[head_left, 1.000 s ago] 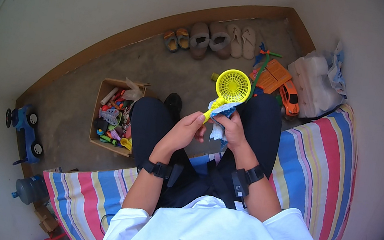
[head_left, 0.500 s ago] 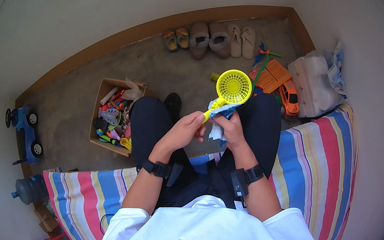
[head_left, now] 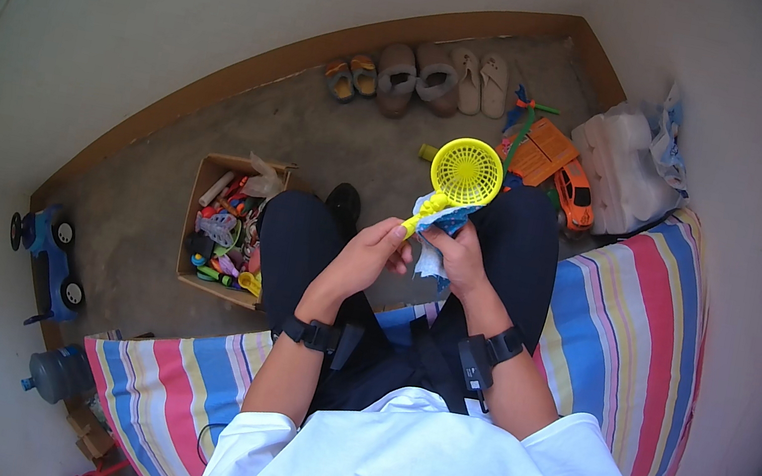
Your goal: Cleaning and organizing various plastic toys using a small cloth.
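Observation:
A yellow plastic toy scoop with a round mesh basket (head_left: pixel 468 172) is held over my lap, its basket pointing away from me. My left hand (head_left: pixel 367 258) is closed on the end of its handle, thumb on top. My right hand (head_left: pixel 458 258) is closed on a crumpled blue and white cloth or wipe (head_left: pixel 433 259), pressed against the handle just below the basket. Part of the cloth hangs down between my hands. The fingers of my right hand are partly hidden behind it.
An open cardboard box (head_left: pixel 211 171) of mixed toys stands left of my knee. Several shoes (head_left: pixel 416 77) line the far wall. An orange toy car (head_left: pixel 574 195) and clear plastic packaging (head_left: pixel 615 161) lie at the right. A blue ride-on toy (head_left: pixel 50 258) and water jug (head_left: pixel 63 374) are at the left.
The scoop and both hands stay almost in place. The cloth has shifted very slightly along the handle.

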`<state>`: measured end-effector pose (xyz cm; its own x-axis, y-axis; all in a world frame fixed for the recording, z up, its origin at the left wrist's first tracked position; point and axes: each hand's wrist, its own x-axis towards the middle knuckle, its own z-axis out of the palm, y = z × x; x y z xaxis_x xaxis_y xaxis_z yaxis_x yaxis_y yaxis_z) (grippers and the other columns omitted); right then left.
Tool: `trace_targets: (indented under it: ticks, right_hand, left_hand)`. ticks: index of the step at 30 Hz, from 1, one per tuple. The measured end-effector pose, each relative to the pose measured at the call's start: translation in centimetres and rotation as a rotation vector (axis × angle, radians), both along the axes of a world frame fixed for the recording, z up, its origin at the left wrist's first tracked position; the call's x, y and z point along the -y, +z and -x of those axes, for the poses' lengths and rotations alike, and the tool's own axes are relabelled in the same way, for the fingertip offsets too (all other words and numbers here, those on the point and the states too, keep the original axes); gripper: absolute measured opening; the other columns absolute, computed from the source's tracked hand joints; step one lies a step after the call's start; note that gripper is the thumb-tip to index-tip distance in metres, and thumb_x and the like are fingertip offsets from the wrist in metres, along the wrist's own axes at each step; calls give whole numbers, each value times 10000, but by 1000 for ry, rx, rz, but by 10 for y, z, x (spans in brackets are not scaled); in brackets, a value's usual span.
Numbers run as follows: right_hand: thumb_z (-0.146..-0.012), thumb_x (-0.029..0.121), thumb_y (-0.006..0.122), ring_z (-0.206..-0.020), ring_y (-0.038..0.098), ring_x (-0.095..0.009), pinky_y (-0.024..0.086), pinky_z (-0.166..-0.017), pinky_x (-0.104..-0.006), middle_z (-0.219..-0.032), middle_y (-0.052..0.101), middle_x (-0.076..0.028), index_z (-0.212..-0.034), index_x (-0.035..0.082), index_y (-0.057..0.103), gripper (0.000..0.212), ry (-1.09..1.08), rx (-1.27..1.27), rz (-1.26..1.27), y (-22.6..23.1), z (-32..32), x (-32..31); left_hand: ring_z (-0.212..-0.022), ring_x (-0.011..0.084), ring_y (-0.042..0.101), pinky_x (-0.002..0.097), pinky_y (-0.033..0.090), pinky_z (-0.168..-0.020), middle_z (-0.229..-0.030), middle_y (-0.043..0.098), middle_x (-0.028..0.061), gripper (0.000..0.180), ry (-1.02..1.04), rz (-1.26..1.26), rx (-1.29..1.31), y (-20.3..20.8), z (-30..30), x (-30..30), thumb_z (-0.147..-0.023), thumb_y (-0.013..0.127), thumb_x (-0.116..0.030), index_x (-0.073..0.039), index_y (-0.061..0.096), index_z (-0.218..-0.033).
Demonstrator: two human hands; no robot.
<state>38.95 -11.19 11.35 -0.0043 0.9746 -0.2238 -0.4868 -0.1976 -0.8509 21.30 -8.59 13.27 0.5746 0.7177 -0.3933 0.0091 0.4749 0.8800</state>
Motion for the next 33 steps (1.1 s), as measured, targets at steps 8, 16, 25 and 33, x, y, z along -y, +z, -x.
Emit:
trace_targets:
  ticks: [8,16,25,33]
  right_hand:
    - [-897,112,615,-997,593,-120,459,-883,-272,-1114,633,-34,-1224,26,589,340,-24,-4,27,6,-1,1]
    - [-884,126,635,-978,593,-114,461,-852,-266,-1068,636,-30,-1210,28,592,343,-26,1,26,8,-1,1]
    - [-877,102,636,-954,609,-130,476,-852,-273,-1067,625,-40,-1224,25,565,362,-51,-7,37,5,2,2]
    - [-873,99,624,-947,613,-122,481,-847,-273,-1041,642,-39,-1171,28,599,307,-34,24,-8,8,2,0]
  left_hand:
    - [-800,80,594,226,489,-729,-954,630,12,314,182,-185,-86,-1,-3,-2,-994,574,-185,-28,559,-1264]
    - [-809,64,574,208,471,-740,-968,615,-9,325,323,-262,-138,4,-2,-3,-945,645,-133,-37,580,-1248]
    - [-842,47,552,192,463,-751,-999,604,-14,327,323,-301,-133,4,-2,-3,-922,667,-94,-30,588,-1232]
    - [-957,71,587,216,470,-851,-1062,635,9,316,217,-275,-115,2,-3,-2,-912,672,-67,-5,591,-1211]
